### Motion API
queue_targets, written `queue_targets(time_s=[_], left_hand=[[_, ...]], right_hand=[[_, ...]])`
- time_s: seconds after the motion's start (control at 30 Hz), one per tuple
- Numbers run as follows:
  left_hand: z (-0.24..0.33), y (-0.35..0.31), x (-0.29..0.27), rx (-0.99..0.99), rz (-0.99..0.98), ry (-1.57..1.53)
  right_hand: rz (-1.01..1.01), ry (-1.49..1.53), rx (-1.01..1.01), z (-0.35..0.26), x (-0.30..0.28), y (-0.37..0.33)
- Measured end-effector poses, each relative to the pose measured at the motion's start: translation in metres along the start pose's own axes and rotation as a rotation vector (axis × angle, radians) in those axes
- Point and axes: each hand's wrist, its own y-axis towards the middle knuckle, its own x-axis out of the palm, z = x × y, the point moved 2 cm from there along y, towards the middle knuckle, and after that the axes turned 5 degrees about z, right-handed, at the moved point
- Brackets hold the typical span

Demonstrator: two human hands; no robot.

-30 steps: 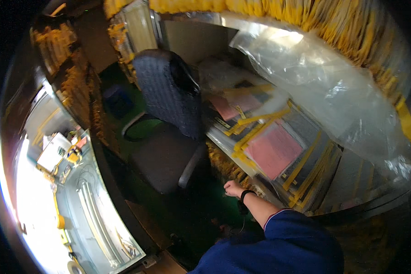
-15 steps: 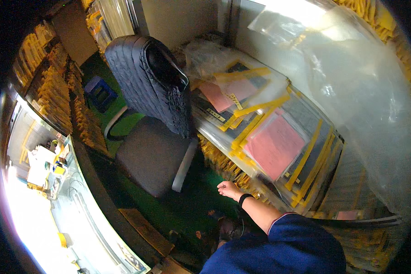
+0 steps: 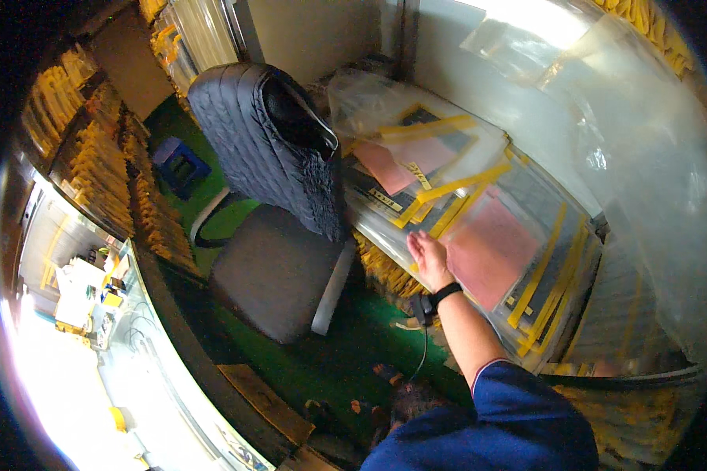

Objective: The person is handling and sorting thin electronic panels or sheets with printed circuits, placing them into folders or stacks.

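One right hand (image 3: 430, 261) of ours, fingers bent and close together (we see nothing pinched), is beside the pink sheet (image 3: 495, 251) atop yellow-edged sheets (image 3: 562, 286); we judge nothing taken up yet.

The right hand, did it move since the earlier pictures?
Yes. Against the nearer pink sheet, the right hand has moved up the picture: earlier it was down past the sheet's left corner, now it appears right beside that corner.
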Motion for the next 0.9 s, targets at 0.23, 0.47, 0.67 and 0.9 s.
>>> queue_targets(time_s=[0.23, 0.47, 0.67, 0.9], left_hand=[[-0.003, -0.038, 0.035, 0.194, 0.341, 0.148], [-0.003, -0.092, 0.026, 0.036, 0.083, 0.208], [0.092, -0.023, -0.109, -0.217, -0.589, 0.071], [0.031, -0.074, -0.005, 0.067, 0.399, 0.118]], right_hand=[[0.101, 0.266, 0.166, -0.016, 0.016, 0.085], [0.239, 0.029, 0.196, -0.007, 0.019, 0.125], [0.241, -0.054, 0.163, -0.027, 0.004, 0.143], [0.168, -0.271, 0.207, -0.037, 0.027, 0.153]])
